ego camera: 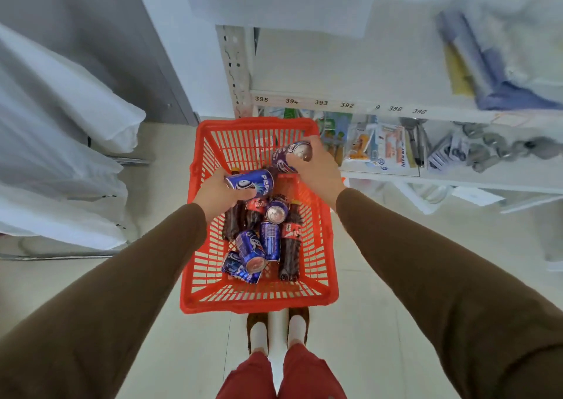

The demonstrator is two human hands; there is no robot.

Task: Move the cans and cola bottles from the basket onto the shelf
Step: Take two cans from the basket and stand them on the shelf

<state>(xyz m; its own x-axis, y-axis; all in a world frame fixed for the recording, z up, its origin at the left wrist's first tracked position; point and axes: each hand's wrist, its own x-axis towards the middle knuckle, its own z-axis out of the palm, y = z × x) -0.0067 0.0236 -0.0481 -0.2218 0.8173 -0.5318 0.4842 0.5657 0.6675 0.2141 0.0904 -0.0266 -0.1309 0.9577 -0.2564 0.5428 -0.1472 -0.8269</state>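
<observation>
Head view: the red basket (323, 246) sits on the floor at centre frame, directly ahead of the person's feet. The left hand (217, 193) is wrapped around a blue Pepsi can (251, 182) lying sideways in its grip, and the right hand (316, 167) is clamped on a second can (292, 156), tilted with its silver top facing the camera. Both cans are held above the basket's upper half, not yet at the shelf.

Left in the basket are several more blue cans (251, 250), piled at angles in the lower centre, one upright can (276, 211) with its lid showing, and dark cola bottles (289, 255) with red labels lying among them.

Risks, as I judge them: the cans are smooth, round painted metal, so a sideways hold such as the left hand's could let one roll out and drop onto the pile or the hard tiled floor, denting it. The heap is loose, and pulling one piece may set the others rolling. The white metal shelf (304, 101) at upper right carries a numbered front lip, and the tier below is crowded with packets, so a can could clip the edge or knock goods over. The bottles look like ribbed soft plastic, easier to grip. The basket is stiff slotted plastic.
</observation>
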